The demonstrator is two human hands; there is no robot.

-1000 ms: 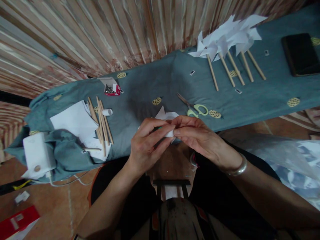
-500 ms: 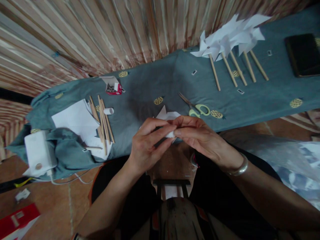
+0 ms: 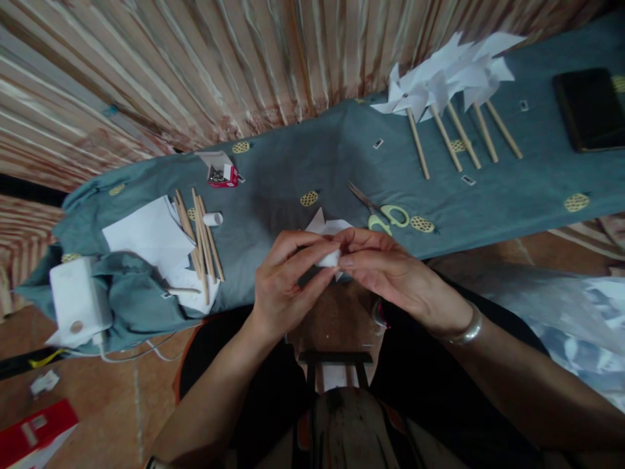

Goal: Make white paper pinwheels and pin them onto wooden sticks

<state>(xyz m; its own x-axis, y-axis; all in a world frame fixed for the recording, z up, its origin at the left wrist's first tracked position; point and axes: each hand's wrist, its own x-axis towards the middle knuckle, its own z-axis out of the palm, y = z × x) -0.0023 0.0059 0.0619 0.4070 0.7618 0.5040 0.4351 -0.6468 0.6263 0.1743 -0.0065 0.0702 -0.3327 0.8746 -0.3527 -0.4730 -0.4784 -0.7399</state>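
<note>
My left hand (image 3: pixel 293 277) and my right hand (image 3: pixel 390 264) meet at the table's near edge. Between their fingertips they pinch a small white piece (image 3: pixel 329 258), perhaps a roll; its exact kind is hard to make out. Just beyond the fingers lies a cut sheet of white paper (image 3: pixel 326 223), partly hidden by both hands. Scissors with light green handles (image 3: pixel 379 210) rest on the cloth past my right hand, their blades pointing away.
Left on the cloth (image 3: pixel 273 189) are wooden sticks (image 3: pixel 209 244), a small white cylinder (image 3: pixel 213 219), white paper (image 3: pixel 149 231), an opened red box of metal pieces (image 3: pixel 223 174) and a white device (image 3: pixel 79 296). Paper pinwheels (image 3: pixel 454 75) and a dark phone-like device (image 3: pixel 588 109) lie right.
My left fingers have shifted slightly, and more of the white piece shows between the hands. The things on the table lie as before.
</note>
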